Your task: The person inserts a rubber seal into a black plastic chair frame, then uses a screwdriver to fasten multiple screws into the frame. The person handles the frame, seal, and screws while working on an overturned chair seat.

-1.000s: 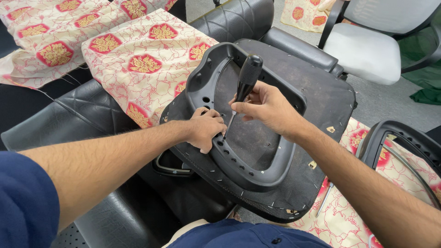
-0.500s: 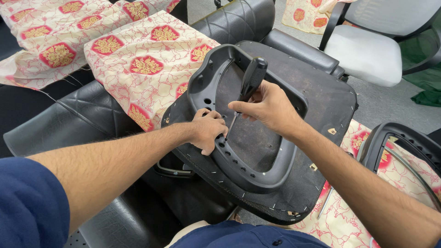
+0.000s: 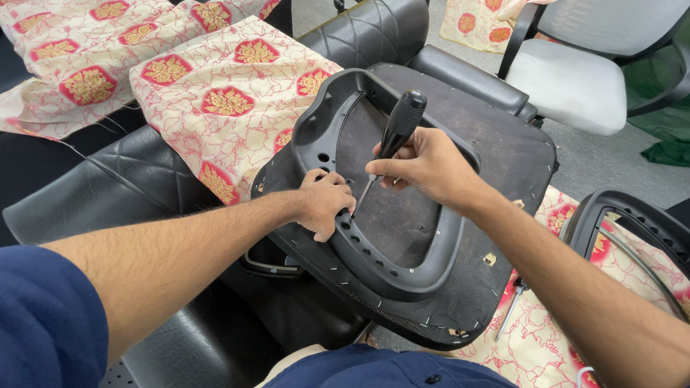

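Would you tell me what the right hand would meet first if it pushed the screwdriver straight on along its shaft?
Most likely the black plastic frame rim, beside the left hand: the right hand angles the screwdriver down-left there. Depth is unclear.

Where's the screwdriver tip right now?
Head view, centre frame: the screwdriver is in the right hand, its tip down at the left rim of the black plastic frame, right beside the left hand.

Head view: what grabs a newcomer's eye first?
At centre, the right hand grips a black-handled screwdriver, its tip down at the inner rim of a black plastic frame lying on an upturned chair seat. The left hand presses on the frame beside the tip. Upper left, cream fabric with red-and-gold medallions drapes over a black quilted sofa.
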